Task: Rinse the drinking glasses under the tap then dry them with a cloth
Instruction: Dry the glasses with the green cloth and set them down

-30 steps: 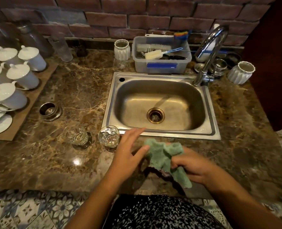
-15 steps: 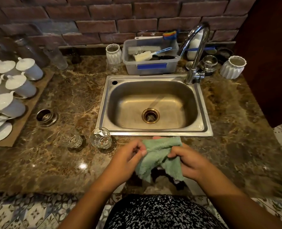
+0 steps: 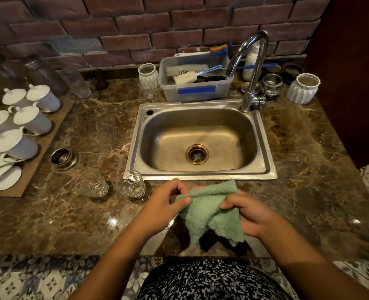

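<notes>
A green cloth (image 3: 209, 211) hangs spread between both hands above the counter's front edge, just below the sink (image 3: 200, 176). My left hand (image 3: 166, 204) pinches its left corner and my right hand (image 3: 248, 213) grips its right side. Two clear drinking glasses stand on the counter to the left of my left hand: one (image 3: 132, 186) by the sink's front left corner, the other (image 3: 96, 187) further left. The chrome tap (image 3: 251, 68) rises at the sink's back right; no water runs from it.
White lidded cups (image 3: 21, 126) sit on a board at the left. A small steel bowl (image 3: 63, 156) lies left of the sink. Behind the sink stand a grey tub of brushes (image 3: 195, 77), white ribbed jars (image 3: 303, 87), steel cups (image 3: 271, 85) and a brick wall.
My left hand went from open beside the cloth to pinching its corner. Both hands have pulled the bunched cloth out flat between them.
</notes>
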`<state>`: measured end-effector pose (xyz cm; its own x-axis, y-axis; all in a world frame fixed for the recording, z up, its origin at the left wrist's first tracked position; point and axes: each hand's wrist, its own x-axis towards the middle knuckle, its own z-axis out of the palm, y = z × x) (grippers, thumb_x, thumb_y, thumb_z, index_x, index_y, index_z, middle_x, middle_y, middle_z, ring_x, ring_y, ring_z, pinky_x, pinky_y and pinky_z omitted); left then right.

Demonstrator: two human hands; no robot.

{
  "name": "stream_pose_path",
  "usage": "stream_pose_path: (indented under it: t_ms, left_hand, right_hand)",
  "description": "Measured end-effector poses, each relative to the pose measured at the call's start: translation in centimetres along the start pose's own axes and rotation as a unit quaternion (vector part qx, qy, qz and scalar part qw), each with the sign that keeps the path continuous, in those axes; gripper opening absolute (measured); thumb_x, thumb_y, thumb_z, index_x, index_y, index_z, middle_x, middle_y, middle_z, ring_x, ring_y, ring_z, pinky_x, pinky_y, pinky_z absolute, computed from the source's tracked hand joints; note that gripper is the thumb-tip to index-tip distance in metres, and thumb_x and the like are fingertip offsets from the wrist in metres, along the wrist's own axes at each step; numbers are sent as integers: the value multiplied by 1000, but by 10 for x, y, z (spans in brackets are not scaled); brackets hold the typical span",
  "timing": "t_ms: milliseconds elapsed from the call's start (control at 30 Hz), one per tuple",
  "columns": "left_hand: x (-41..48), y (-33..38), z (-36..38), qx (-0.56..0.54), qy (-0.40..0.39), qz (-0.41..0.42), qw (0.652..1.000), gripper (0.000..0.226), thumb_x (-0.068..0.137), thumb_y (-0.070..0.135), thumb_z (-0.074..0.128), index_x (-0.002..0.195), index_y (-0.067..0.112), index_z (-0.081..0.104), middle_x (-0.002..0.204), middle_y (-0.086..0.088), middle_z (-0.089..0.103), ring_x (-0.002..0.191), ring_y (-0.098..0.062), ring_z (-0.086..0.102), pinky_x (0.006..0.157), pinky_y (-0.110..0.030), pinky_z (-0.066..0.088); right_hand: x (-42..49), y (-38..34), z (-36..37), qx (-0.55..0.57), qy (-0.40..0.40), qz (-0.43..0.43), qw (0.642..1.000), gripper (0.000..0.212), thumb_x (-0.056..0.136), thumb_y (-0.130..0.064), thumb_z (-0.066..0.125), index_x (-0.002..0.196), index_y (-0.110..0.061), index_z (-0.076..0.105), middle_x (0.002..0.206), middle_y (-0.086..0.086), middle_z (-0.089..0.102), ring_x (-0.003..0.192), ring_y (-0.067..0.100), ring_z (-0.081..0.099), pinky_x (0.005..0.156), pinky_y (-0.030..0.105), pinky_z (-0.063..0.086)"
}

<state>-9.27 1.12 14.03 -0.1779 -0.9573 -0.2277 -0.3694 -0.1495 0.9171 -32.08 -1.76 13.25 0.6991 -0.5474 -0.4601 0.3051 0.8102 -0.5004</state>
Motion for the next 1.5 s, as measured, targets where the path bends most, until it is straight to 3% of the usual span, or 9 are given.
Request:
stream_pose_path:
  t_ms: [167,333,567,700,833,933,1100,1200,1500]
  left_hand:
    - [11,-4,-2,63,20,-15,998,16,79,41,71,88,32,61,91,-5,67,84,-25,63,71,-44,53]
    - [21,-25,10,58,-23,-82,995,26,88,11,74,96,34,63,102,2,66,99,-19,64,86,-33,53]
    - [38,-49,12,78,-100,-94,987,7,84,29,76,85,32,70,95,8,71,96,-14,66,88,-32,50]
    - [61,-71,43,156,-12,-100,983,14,91,13,69,102,21,66,105,2,63,101,-17,61,82,-23,45]
    - [60,-80,61,391,93,-43,915,49,89,12,58,137,20,51,137,-4,44,124,-23,47,101,-34,45]
    - [51,-85,76,446,43,44,893,54,89,12,55,142,21,46,145,-6,44,133,-25,46,108,-38,45]
    - [36,-112,83,475,-21,49,878,56,95,40,45,146,18,45,150,-7,51,138,-28,51,110,-47,46]
    - [27,-121,78,513,-31,36,857,65,100,52,38,157,25,29,163,-3,34,149,-25,32,115,-56,21]
    - [51,-116,69,511,-67,-10,857,74,95,65,-4,160,29,-4,167,1,-11,154,-24,-10,119,-69,5]
  right_hand:
    - [5,0,-11,-133,135,-10,982,37,90,-23,64,121,-4,64,119,21,71,108,31,69,96,46,54]
    - [4,17,-39,-341,200,-65,916,19,96,-13,62,111,-8,72,104,14,77,92,22,73,84,35,57]
    - [9,27,-71,-307,261,-14,915,15,90,-10,70,102,-3,74,101,23,74,91,31,72,86,49,57]
    - [23,34,-97,-413,386,-58,823,14,82,-18,69,69,-15,69,71,10,71,73,30,70,77,58,57]
    - [18,29,-86,-502,479,-151,704,15,93,-16,59,97,-28,68,95,-3,69,89,16,65,82,36,55]
    - [19,43,-77,-669,372,-216,606,26,90,-18,58,116,-20,64,115,-4,60,104,11,57,92,24,47]
    - [31,76,-81,-821,268,-95,496,61,89,-47,42,136,-12,59,140,7,60,127,25,59,109,45,37]
    - [27,79,-103,-861,230,-90,444,75,94,-59,40,151,-11,37,159,8,35,145,26,35,111,52,20]
    - [35,49,-110,-880,197,-43,430,80,96,-65,25,156,-13,23,163,7,23,150,26,23,114,53,12]
